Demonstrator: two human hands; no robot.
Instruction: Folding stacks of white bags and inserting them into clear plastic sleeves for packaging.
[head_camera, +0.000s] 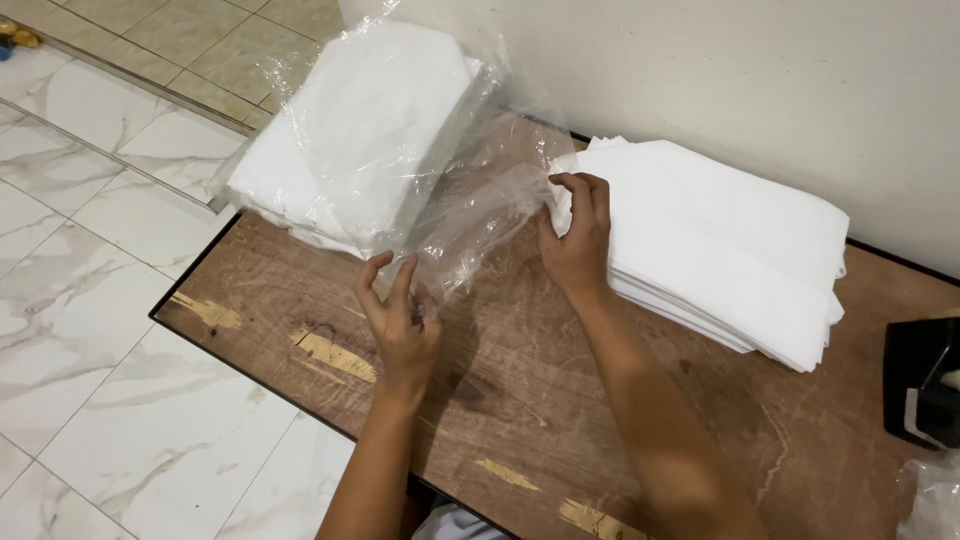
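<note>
On the worn wooden table (560, 400), both hands are working at a clear plastic bag (470, 215) lying between two piles of white sheets. The bag is running long from lower left toward upper right, its crinkled, glossy film catching the light and letting the brown wood show through. The left hand (400, 320) is pinching the bag's near end, thumb and fingers curled loosely around a fold of film, palm turned inward. The right hand (575, 240) is pinching at the far end, where the film is meeting the corner of the right stack (730, 250); whether its fingertips are gripping film alone or a sheet as well is not something I can tell. That stack is sitting bare against the wall (750, 80), its long axis slanting from upper left down to lower right, the sheets soft, matte and squarely cut, their edges layered thinly at the front. The left stack (350, 140) is lying wrapped in more wrinkled clear film, overhanging the table's far left corner and pointing up toward the wall. The tabletop is reddish-brown plywood, scuffed, with pale patches where the veneer has chipped away, and edged with a dark rim. Pale marbled floor tiles (80, 330) are showing to the left. A black object (925, 380) is sitting at the right edge.
</note>
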